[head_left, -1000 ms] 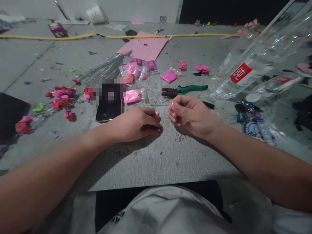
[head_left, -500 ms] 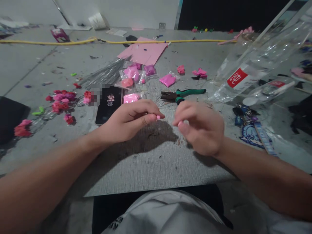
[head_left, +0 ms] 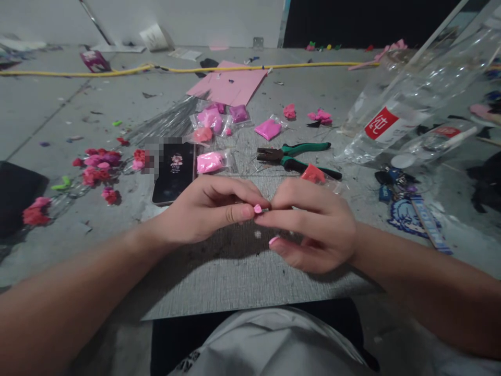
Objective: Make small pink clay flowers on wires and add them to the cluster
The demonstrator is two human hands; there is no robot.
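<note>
Pinched between the thumb and forefinger of my left hand (head_left: 211,211) is a small pink lump of modelling clay (head_left: 257,209). My right hand (head_left: 317,222) meets it from the right, its two upper fingers touching the lump. The right thumb is held apart below, with a bit of pink clay (head_left: 274,241) on its tip. Both hands are over a grey board (head_left: 203,282). Just beyond them lie green-handled pliers (head_left: 305,151), a red clay packet (head_left: 313,173) and a pink clay packet (head_left: 210,162).
A phone (head_left: 174,172) lies left of the packets. Red and pink clay flowers (head_left: 99,164) on wires are further left. Bundled wires (head_left: 168,122) and pink paper (head_left: 230,86) lie behind. Plastic bottles (head_left: 391,120) and keychains (head_left: 410,209) are on the right. A yellow cable (head_left: 235,68) crosses the back.
My right hand has moved left and down to meet the clay in my left hand, its thumb parting from the fingers. The pliers' lower handle and red packet are uncovered.
</note>
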